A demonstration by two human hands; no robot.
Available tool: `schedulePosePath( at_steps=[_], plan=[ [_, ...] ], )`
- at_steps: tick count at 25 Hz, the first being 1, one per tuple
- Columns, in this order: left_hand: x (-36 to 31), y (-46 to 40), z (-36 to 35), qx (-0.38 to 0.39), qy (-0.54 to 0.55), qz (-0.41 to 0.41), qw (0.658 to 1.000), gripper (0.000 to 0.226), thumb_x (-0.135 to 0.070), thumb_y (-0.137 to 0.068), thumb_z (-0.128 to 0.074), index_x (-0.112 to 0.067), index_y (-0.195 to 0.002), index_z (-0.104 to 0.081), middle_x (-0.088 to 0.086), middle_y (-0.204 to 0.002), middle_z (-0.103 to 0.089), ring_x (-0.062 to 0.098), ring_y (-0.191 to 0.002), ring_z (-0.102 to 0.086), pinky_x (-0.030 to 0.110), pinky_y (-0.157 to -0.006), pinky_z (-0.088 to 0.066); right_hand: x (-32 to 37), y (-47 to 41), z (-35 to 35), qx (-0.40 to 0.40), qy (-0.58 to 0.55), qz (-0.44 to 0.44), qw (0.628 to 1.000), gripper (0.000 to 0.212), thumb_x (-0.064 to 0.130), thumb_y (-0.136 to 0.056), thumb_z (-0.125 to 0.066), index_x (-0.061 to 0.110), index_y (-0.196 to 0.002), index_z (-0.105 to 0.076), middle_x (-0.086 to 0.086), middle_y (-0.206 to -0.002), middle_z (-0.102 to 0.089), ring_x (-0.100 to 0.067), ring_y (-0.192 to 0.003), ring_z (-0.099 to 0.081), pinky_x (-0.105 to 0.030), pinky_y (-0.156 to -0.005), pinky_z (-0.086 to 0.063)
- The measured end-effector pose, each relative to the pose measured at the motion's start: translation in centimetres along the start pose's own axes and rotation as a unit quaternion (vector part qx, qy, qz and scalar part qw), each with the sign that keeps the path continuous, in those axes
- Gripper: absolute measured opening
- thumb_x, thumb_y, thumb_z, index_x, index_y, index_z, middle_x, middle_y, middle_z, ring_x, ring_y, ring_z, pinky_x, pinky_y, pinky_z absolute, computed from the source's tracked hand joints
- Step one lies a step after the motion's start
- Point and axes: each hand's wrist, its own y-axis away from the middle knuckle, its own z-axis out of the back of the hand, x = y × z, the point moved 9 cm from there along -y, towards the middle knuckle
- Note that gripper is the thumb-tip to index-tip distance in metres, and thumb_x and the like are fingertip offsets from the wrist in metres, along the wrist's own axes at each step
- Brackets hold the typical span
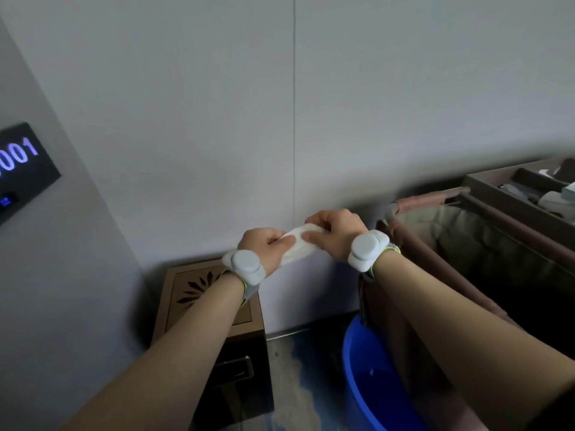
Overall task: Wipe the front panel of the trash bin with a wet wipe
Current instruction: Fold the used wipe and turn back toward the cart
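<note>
I had the wet wipe (298, 244) stretched between my left hand (267, 245) and right hand (334, 233), both pinching it, up at chest height. The trash bin (214, 331) stood below in the corner, its dark front panel (239, 374) not yet touched. By my reckoning, all the wiping remained.

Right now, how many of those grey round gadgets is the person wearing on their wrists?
2. One wrist device is strapped on the left wrist, above the trash bin; the other wrist device is on the right wrist, beside the cart. None appear hidden.
</note>
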Motion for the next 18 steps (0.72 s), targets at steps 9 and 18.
schedulePosePath(
  at_steps=[9,18],
  plan=[
    [-4.0,-1.5,-5.5,0.007,0.038,0.01,0.999,0.009,-0.044,-0.078,-0.07,-0.051,-0.073,-0.072,-0.02,-0.075,-0.073,0.004,-0.071,-0.069,0.027,-0.068,-0.06,-3.0,-1.4,6.7,-0.011,0.058,-0.02,0.998,0.018,0.03,-0.092,-0.065,0.028,-0.107,-0.074,0.01,-0.097,-0.07,-0.012,-0.092,-0.064,-0.022,-0.08,-0.046],
    [-7.4,-0.7,-14.6,0.069,0.046,0.02,0.996,0.006,-0.048,-0.074,-0.068,-0.048,-0.077,-0.072,-0.012,-0.067,-0.072,0.002,-0.054,-0.066,0.02,-0.054,-0.056,-9.0,0.5,13.8,0.024,0.121,-0.042,0.991,0.006,0.039,-0.085,-0.072,0.036,-0.081,-0.07,0.018,-0.078,-0.067,-0.009,-0.079,-0.065,-0.023,-0.071,-0.048]
  ],
)
